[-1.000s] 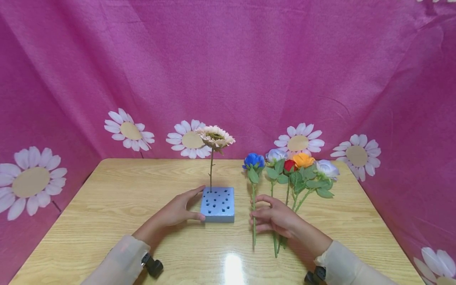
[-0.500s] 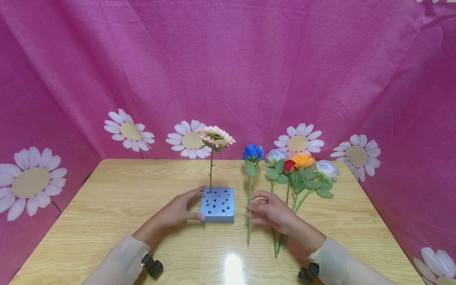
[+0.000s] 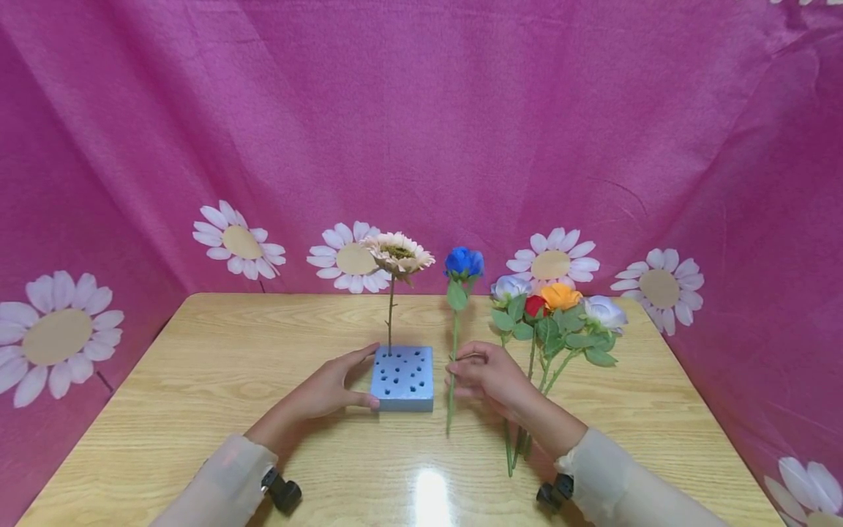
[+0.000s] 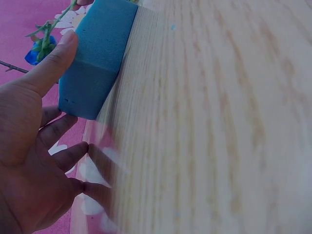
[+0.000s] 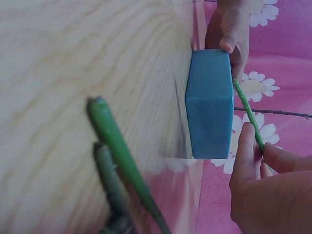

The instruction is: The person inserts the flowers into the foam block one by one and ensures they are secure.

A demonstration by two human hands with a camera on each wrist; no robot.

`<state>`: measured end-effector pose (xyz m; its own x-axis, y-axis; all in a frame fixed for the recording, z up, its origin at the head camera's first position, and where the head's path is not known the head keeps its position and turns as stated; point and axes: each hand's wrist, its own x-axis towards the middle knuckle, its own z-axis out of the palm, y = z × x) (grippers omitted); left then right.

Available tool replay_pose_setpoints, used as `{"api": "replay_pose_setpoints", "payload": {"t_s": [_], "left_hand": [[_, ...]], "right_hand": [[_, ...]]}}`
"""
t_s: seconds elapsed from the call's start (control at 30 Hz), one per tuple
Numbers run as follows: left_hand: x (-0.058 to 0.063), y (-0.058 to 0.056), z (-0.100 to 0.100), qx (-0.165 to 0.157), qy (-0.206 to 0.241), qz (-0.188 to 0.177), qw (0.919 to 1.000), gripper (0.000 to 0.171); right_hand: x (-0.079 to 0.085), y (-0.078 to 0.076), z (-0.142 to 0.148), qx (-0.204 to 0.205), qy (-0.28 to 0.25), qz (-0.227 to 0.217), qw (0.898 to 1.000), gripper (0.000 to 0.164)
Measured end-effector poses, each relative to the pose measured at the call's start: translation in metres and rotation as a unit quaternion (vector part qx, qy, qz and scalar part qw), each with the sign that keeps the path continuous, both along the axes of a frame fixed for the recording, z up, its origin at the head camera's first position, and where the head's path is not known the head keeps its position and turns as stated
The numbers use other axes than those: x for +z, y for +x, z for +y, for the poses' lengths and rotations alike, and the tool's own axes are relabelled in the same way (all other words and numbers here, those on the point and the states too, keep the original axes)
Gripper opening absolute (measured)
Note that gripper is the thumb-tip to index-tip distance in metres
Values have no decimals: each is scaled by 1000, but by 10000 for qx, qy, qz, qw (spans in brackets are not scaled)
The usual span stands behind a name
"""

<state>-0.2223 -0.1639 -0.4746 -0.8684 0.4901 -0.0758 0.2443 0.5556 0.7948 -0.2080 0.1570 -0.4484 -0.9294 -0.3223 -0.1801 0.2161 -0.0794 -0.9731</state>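
Note:
A blue foam block point(image 3: 402, 379) with several holes in its top sits on the table. One pale pink daisy-like flower point(image 3: 399, 254) stands upright in a hole near its back left corner. My left hand point(image 3: 327, 388) holds the block at its left side, thumb at the front corner and fingers toward the back. To the right of the block, my right hand point(image 3: 494, 380) pinches the stem of a blue rose point(image 3: 464, 262), bloom upward. In the right wrist view, the cut end of the green stem point(image 5: 242, 92) points toward the block's holed face.
Right of my right hand lie more artificial flowers: a red rose point(image 3: 536, 306), an orange flower point(image 3: 561, 296) and two pale lilac ones, the nearer-right lilac flower point(image 3: 604, 313) outermost. Their stems run under my right forearm. A pink curtain point(image 3: 421, 146) closes off the wooden table's point(image 3: 263, 344) back.
My right hand has lifted the blue rose and brought it left toward the block, its bloom rising and the stem clearing the table. My left hand and the block have stayed still.

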Motion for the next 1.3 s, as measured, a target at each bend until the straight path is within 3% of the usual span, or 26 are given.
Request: {"api": "replay_pose_setpoints", "payload": {"t_s": [0.57, 0.83, 1.1, 1.3], "left_hand": [[-1, -2, 0, 51, -154, 83, 9998, 106], [-2, -1, 1, 50, -105, 88, 9999, 104], [-3, -2, -1, 32, -111, 115, 9999, 104], [-2, -1, 0, 33, -95, 49, 9999, 105]], "right_hand": [[15, -15, -23, -671, 606, 428, 9950, 26], [20, -16, -33, -665, 516, 633, 9944, 35], [25, -18, -40, -712, 449, 775, 9934, 26], [27, -20, -44, -712, 419, 923, 9923, 31]]}}
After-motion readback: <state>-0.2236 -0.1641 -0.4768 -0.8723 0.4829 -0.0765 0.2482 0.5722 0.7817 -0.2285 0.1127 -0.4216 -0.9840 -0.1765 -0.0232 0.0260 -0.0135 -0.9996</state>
